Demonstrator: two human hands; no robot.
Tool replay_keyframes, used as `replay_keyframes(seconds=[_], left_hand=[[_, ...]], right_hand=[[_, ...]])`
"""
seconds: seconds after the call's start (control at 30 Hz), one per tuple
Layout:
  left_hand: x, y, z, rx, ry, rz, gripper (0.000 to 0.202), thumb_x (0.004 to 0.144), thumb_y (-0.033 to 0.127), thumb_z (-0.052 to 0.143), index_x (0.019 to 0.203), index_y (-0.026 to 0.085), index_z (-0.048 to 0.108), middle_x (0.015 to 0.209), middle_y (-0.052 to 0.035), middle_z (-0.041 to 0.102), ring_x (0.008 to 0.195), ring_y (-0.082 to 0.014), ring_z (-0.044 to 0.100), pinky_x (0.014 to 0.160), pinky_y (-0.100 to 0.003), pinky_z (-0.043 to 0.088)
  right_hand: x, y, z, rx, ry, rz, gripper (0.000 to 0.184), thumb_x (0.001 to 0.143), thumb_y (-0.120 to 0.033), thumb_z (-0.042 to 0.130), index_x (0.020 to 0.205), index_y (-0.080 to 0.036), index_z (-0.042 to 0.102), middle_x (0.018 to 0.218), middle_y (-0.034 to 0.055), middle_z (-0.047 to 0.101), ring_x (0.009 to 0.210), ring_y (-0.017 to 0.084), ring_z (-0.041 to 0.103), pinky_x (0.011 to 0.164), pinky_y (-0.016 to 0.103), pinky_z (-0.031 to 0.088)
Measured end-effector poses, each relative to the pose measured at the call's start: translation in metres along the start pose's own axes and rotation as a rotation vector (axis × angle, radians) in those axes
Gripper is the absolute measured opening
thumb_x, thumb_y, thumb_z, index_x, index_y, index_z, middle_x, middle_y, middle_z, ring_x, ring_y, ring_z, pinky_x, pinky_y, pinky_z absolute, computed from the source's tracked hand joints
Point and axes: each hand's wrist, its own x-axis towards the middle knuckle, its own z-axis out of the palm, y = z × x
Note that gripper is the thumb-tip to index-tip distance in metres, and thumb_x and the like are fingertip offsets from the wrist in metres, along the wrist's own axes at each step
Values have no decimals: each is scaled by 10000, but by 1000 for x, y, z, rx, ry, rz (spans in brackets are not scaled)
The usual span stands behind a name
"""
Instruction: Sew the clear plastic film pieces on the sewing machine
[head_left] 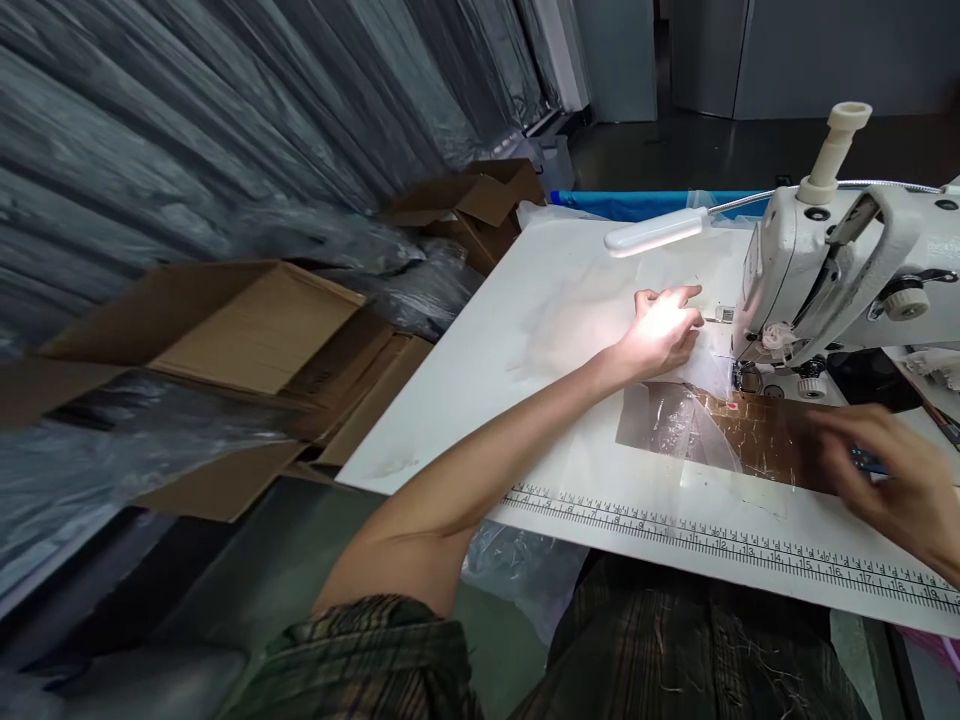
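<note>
My left hand lies with fingers spread on sheer white fabric, just left of the needle area of a white sewing machine. Part of the thin fabric runs toward the presser foot and over a brown, tape-covered plate on the table. At the plate's right end is my right hand, blurred by motion, its thumb and fingers apart with nothing visible between them. A white lamp on a bendable neck lights the left hand.
Along the front of the white table runs a printed ruler scale. Open cardboard boxes and clear plastic stand to the left. A black flat object lies behind the right hand. Blue material lines the far edge.
</note>
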Motion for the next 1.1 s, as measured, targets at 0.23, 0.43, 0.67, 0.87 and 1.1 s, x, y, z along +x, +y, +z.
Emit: replay_keyframes(seconds=[0.23,0.43,0.67,0.87,1.1], left_hand=[[-35,11,-2,-110,-7,405,238,994,354,493,971,153,618,1090,-95,633,875,-181,609,721,-318,451],[-27,3,16,-199,-123,456,219,1007,237,449,963,171,653,1023,-60,673,922,-162,617,872,-342,446],[-23,22,-8,-24,-101,363,471,1049,316,335,798,151,697,948,-84,680,785,-160,579,791,-348,417],[-28,32,7,113,-108,338,334,1007,288,397,1059,138,692,992,-120,681,819,-214,567,745,-384,396],[-26,21,20,36,-38,341,406,1034,341,338,1128,141,679,1027,-125,694,896,-230,586,881,-451,401]], right_hand=[[32,2,60,-164,-191,-154,432,996,-320,329,1218,-193,677,937,141,675,701,233,612,524,322,457],[31,0,62,-155,-185,-105,452,1015,-368,302,1190,-219,691,918,132,650,691,214,568,544,307,430],[25,-5,67,-269,-252,-44,404,965,-263,329,1195,-177,651,962,156,633,813,263,556,654,364,452],[29,-11,63,-320,-293,-22,402,990,-273,319,1230,-171,625,948,161,632,798,264,546,667,366,435],[27,-14,65,-341,-250,-1,407,1000,-285,321,1216,-165,644,938,153,634,803,254,539,697,364,440]])
